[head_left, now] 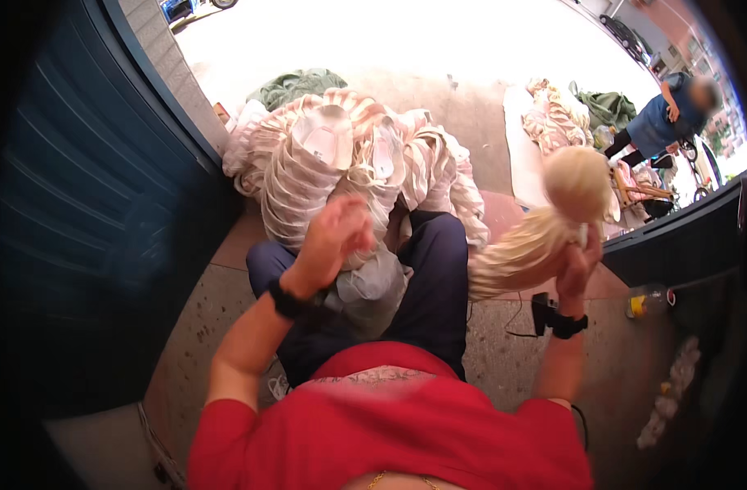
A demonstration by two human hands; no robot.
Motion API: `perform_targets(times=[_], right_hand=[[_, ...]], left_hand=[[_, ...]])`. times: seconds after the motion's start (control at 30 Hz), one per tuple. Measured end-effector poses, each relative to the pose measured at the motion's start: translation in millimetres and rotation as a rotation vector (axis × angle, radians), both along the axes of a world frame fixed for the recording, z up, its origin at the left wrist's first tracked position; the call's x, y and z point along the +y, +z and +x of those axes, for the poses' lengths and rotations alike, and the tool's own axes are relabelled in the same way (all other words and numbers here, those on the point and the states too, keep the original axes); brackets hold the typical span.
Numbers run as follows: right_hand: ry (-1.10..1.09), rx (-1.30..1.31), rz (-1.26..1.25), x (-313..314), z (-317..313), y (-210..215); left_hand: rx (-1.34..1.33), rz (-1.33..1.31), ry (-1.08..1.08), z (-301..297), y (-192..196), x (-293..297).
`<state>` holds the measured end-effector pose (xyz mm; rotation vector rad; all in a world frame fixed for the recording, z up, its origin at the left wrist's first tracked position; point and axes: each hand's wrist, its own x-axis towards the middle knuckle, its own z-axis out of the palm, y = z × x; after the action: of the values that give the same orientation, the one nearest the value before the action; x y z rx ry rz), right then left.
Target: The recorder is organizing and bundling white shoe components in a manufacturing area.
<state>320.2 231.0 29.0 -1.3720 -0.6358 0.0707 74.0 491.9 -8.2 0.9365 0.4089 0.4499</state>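
Note:
In front of my knees stand tall curved stacks of nested cream shoe uppers; pale insole-like shapes show on the tops of two stacks. My left hand is raised over the near side of these stacks, fingers loosely bent and somewhat blurred, with nothing visible in them. Off to the right, my right hand grips a long beige stack of nested shoe uppers, which hangs out to the left with a rounded end on top. A small white bit shows by its fingers. A greyish translucent bundle lies between my thighs.
A dark blue metal door stands close at left. Beyond the stacks lies a green cloth. At far right, another pile of cream pieces rests on a white sheet, near a person in blue. A plastic bottle is on the floor.

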Motion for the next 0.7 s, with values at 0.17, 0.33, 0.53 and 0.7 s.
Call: perform_targets(times=[0.17, 0.33, 0.53, 0.7], right_hand=[[0.238, -0.049, -0.266, 98.7, -65.5, -20.8], [0.251, -0.068, -0.391, 156.4, -113.4, -38.6], [0.731, -0.511, -0.431, 136.6, -113.7, -65.7], [0.426, -0.458, -0.47, 123.4, -84.2, -59.2]], left_hand=[[-0.106, 0.283, -0.264, 34.6, 5.5, 11.0], [-0.073, 0.039, -0.115, 18.2, -37.7, -3.0], [-0.194, -0.405, 0.119, 7.6, -73.5, 5.4], [-0.167, -0.365, 0.014, -8.8, -81.6, 1.8]])
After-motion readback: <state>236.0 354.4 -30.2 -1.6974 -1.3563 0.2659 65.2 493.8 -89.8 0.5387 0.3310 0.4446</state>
